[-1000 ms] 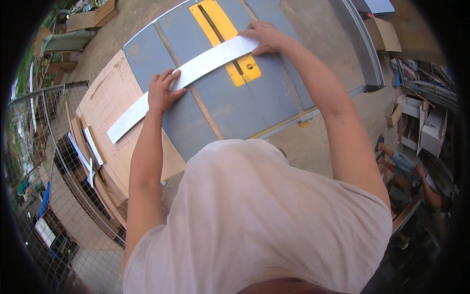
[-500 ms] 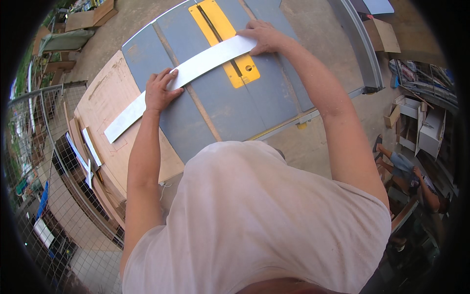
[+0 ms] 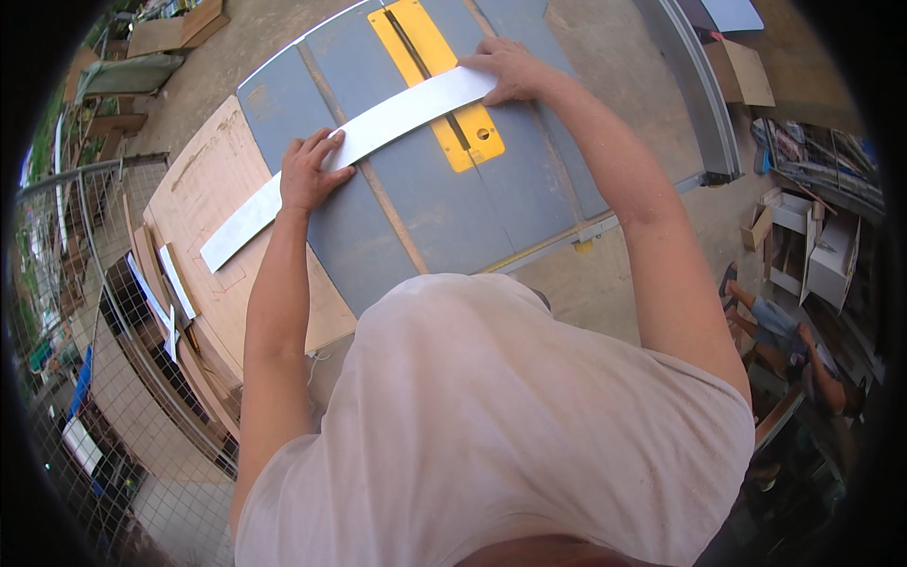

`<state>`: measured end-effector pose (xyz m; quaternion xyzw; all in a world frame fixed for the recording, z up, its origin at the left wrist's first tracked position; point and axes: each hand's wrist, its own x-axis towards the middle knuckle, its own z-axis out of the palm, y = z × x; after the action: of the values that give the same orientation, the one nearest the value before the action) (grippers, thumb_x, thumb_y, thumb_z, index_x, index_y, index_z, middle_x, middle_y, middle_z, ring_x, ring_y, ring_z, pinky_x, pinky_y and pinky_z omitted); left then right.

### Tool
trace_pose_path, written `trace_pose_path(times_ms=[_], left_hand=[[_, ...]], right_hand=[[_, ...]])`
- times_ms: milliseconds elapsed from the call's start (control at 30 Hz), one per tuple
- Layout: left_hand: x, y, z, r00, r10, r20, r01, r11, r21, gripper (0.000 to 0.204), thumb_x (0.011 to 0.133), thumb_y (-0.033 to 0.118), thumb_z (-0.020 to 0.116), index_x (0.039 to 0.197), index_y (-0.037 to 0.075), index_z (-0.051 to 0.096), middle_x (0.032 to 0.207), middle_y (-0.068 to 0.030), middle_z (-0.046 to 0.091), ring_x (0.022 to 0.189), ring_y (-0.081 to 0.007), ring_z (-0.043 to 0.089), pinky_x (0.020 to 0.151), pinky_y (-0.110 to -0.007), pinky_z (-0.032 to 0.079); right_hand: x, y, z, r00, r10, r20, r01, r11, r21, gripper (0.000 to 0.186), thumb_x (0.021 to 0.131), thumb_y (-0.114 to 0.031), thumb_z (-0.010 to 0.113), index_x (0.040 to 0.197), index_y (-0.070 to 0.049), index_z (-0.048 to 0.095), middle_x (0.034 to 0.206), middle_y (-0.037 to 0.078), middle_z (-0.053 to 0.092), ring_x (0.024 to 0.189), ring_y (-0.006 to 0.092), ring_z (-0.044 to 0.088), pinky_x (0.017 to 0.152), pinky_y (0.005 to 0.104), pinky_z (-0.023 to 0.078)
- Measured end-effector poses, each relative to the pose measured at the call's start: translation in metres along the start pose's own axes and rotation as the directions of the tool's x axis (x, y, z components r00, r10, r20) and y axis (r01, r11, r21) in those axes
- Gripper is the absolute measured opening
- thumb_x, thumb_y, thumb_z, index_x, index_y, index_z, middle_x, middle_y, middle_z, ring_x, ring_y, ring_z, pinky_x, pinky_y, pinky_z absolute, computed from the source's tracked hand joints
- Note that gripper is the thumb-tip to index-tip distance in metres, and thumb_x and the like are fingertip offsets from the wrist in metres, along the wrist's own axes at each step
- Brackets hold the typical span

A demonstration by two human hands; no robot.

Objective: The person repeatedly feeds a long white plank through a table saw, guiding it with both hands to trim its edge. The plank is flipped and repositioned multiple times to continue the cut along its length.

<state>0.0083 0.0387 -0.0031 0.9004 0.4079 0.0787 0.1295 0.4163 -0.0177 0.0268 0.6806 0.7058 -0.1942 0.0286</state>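
A long white board strip point(image 3: 397, 117) lies slantwise across the grey top of a table saw point(image 3: 425, 203). It crosses the saw's yellow throat plate point(image 3: 408, 38) and its dark slot; no blade can be made out. My right hand point(image 3: 508, 72) grips the strip's far right end, fingers over the end and thumb on the near edge. Around the strip's middle, my left hand point(image 3: 312, 172) has its fingers on the far edge and its thumb along the near edge. The strip's left end rests over a pale plywood panel point(image 3: 203, 180) beside the saw top.
A metal fence rail point(image 3: 694, 85) runs along the saw's right side. Wire mesh fencing point(image 3: 142, 312) and leaning offcuts point(image 3: 179, 283) stand at the left. Another person point(image 3: 803, 350) sits low at the right, near white box-like pieces point(image 3: 831, 255).
Both hands keep their hold and the strip stays practically in place. The view has shifted very slightly.
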Motion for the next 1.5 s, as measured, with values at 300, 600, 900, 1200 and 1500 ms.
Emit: trace_pose_path(times_ms=[300,600,900,1200,1500], left_hand=[[0.006,-0.002,-0.002,1.0,-0.002,0.009,0.002,1.0,0.01,0.07,0.069,0.028,0.092,0.136,0.021,0.071,0.144,-0.0024,0.065,0.114,-0.0286,0.061,0.107,-0.04,0.05],[0.009,-0.009,-0.001,1.0,0.02,-0.009,-0.02,1.0,-0.008,0.07,0.07,0.029,0.091,0.136,0.022,0.071,0.143,-0.0029,0.065,0.116,-0.0299,0.061,0.107,-0.04,0.051],[0.015,-0.013,-0.003,0.999,0.035,-0.012,-0.035,0.999,-0.001,0.072,0.069,0.032,0.091,0.137,0.022,0.071,0.143,-0.0038,0.065,0.115,-0.0301,0.062,0.106,-0.04,0.051],[0.019,-0.018,-0.003,1.0,0.003,0.001,-0.003,1.0,0.015,0.073,0.07,0.032,0.092,0.138,0.024,0.07,0.145,-0.0021,0.064,0.116,-0.0282,0.061,0.108,-0.039,0.05],[0.025,-0.02,-0.004,1.0,-0.02,0.011,0.02,0.999,0.03,0.072,0.07,0.034,0.091,0.138,0.025,0.07,0.146,-0.0009,0.063,0.117,-0.0274,0.06,0.109,-0.038,0.05]], right_hand=[[0.007,0.009,0.004,0.999,-0.035,-0.026,0.035,0.999,-0.012,0.084,0.073,-0.031,0.086,0.151,-0.031,0.057,0.147,0.01,0.054,0.144,0.0273,0.044,0.124,0.0441,0.032],[0.015,0.013,0.006,0.997,-0.064,-0.052,0.063,0.998,-0.008,0.082,0.073,-0.029,0.085,0.15,-0.03,0.057,0.146,0.011,0.053,0.142,0.0301,0.045,0.122,0.0435,0.034],[0.023,0.016,0.005,0.998,-0.052,-0.04,0.051,0.998,-0.026,0.083,0.074,-0.029,0.084,0.152,-0.03,0.055,0.148,0.012,0.051,0.143,0.0321,0.043,0.122,0.044,0.035],[0.03,0.014,0.003,0.999,-0.042,-0.028,0.041,0.998,-0.05,0.085,0.075,-0.03,0.085,0.154,-0.031,0.054,0.151,0.011,0.05,0.144,0.0316,0.043,0.123,0.0444,0.035],[0.041,0.015,0.001,0.998,-0.049,-0.026,0.047,0.994,-0.102,0.083,0.076,-0.031,0.085,0.153,-0.032,0.054,0.15,0.01,0.052,0.143,0.0306,0.043,0.122,0.0439,0.035]])
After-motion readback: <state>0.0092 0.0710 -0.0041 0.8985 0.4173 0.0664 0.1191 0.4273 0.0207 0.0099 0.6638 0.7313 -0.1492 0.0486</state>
